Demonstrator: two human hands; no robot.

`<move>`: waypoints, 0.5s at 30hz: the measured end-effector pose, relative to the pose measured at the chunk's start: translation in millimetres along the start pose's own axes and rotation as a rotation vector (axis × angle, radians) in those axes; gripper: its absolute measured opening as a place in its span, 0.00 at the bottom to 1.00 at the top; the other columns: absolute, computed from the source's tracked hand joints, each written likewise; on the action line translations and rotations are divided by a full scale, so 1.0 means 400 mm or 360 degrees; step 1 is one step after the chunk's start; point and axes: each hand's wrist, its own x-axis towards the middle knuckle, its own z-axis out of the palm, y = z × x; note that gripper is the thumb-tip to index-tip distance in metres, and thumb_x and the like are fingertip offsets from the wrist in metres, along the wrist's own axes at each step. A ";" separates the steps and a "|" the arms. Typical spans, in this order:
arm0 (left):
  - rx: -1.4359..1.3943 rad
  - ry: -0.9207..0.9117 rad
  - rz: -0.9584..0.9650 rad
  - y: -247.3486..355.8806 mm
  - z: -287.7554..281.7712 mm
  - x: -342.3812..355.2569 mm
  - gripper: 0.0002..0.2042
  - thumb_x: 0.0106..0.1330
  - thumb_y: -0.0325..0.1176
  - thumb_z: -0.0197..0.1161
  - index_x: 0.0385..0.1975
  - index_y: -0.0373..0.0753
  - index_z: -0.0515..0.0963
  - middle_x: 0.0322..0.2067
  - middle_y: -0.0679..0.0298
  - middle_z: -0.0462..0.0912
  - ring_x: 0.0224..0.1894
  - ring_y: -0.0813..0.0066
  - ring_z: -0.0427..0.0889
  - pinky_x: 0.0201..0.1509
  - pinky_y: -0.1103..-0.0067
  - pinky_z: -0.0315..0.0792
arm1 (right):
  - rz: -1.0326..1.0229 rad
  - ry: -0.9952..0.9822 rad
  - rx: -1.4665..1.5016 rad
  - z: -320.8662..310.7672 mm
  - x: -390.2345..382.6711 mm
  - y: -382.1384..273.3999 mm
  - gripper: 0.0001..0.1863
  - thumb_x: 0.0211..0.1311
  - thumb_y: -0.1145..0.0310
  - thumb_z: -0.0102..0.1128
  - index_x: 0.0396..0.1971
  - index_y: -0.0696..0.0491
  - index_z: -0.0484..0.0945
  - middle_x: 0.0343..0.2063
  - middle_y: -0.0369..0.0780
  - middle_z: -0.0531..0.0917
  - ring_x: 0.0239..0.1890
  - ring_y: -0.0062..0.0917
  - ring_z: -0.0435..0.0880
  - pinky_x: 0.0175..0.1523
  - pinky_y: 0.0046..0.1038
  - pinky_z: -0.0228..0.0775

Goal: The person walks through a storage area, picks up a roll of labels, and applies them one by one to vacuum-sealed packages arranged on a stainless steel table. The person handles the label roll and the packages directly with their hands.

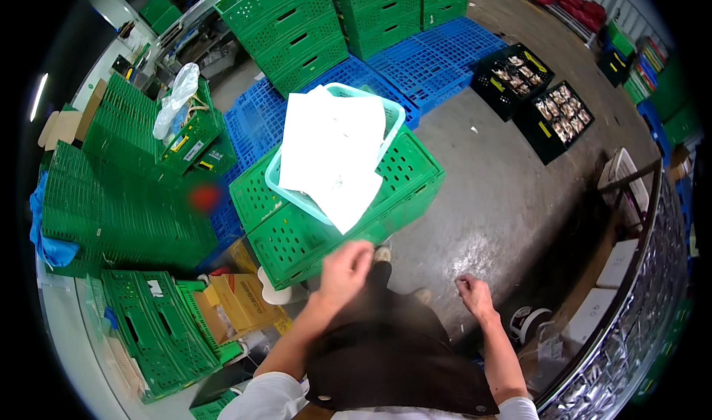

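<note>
My left hand (347, 273) hangs just in front of a green lidded crate (278, 238), its fingers loosely curled with nothing visible in them. On that crate sits a light turquoise plastic basket (395, 114), tilted across the lid. White paper sheets (334, 142) lie over the basket and hide what is inside. One corner of the paper points down toward my left hand, apart from it. My right hand (475, 297) is held out over the floor to the right, fingers bent inward, touching none of the crates; I see nothing in it.
Green crates (285, 34) stand stacked on blue pallets (437, 53) behind. At left are nested green crates (126, 205) and a cardboard box (245, 301). Dark crates of packed goods (552, 119) sit on the floor. A metal-edged rack of packets (615, 331) curves along the right.
</note>
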 end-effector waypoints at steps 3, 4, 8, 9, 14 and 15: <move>0.0090 0.0336 -0.0043 -0.132 -0.088 0.102 0.05 0.59 0.22 0.61 0.34 0.32 0.78 0.29 0.62 0.82 0.31 0.79 0.80 0.36 0.82 0.74 | -0.0029 -0.0164 -0.0033 0.020 0.070 -0.145 0.11 0.61 0.63 0.57 0.38 0.52 0.80 0.27 0.47 0.83 0.32 0.40 0.83 0.40 0.36 0.73; 0.0059 0.0420 -0.0147 -0.169 -0.116 0.149 0.06 0.58 0.22 0.62 0.35 0.33 0.78 0.30 0.61 0.83 0.31 0.74 0.81 0.36 0.80 0.75 | -0.0063 -0.0187 -0.0017 0.042 0.093 -0.173 0.11 0.61 0.63 0.56 0.38 0.52 0.80 0.27 0.47 0.83 0.32 0.40 0.83 0.40 0.36 0.74; 0.0008 0.0626 -0.0391 -0.332 -0.158 0.331 0.10 0.57 0.24 0.64 0.39 0.33 0.77 0.35 0.57 0.83 0.35 0.68 0.82 0.38 0.77 0.75 | -0.0179 -0.0263 -0.0045 0.090 0.118 -0.307 0.11 0.62 0.63 0.55 0.37 0.53 0.80 0.28 0.47 0.83 0.34 0.40 0.83 0.41 0.36 0.74; 0.0054 0.0596 -0.0418 -0.368 -0.159 0.370 0.11 0.57 0.24 0.64 0.40 0.33 0.77 0.36 0.56 0.82 0.37 0.69 0.82 0.41 0.77 0.75 | -0.0214 -0.0283 -0.0049 0.091 0.122 -0.337 0.11 0.62 0.63 0.55 0.37 0.53 0.80 0.28 0.48 0.83 0.34 0.40 0.83 0.41 0.36 0.74; 0.0612 0.0547 -0.0292 -0.465 -0.144 0.501 0.18 0.52 0.29 0.68 0.44 0.32 0.76 0.43 0.51 0.78 0.47 0.54 0.75 0.52 0.69 0.70 | -0.0122 -0.0280 -0.0011 0.090 0.158 -0.411 0.09 0.61 0.67 0.56 0.38 0.54 0.80 0.30 0.49 0.83 0.34 0.40 0.83 0.40 0.34 0.75; 0.0679 0.0530 -0.0274 -0.469 -0.145 0.522 0.19 0.52 0.29 0.69 0.44 0.32 0.75 0.43 0.50 0.78 0.48 0.54 0.74 0.53 0.68 0.69 | -0.0112 -0.0239 -0.0038 0.091 0.170 -0.417 0.09 0.61 0.68 0.56 0.38 0.54 0.80 0.28 0.48 0.83 0.33 0.38 0.84 0.39 0.33 0.75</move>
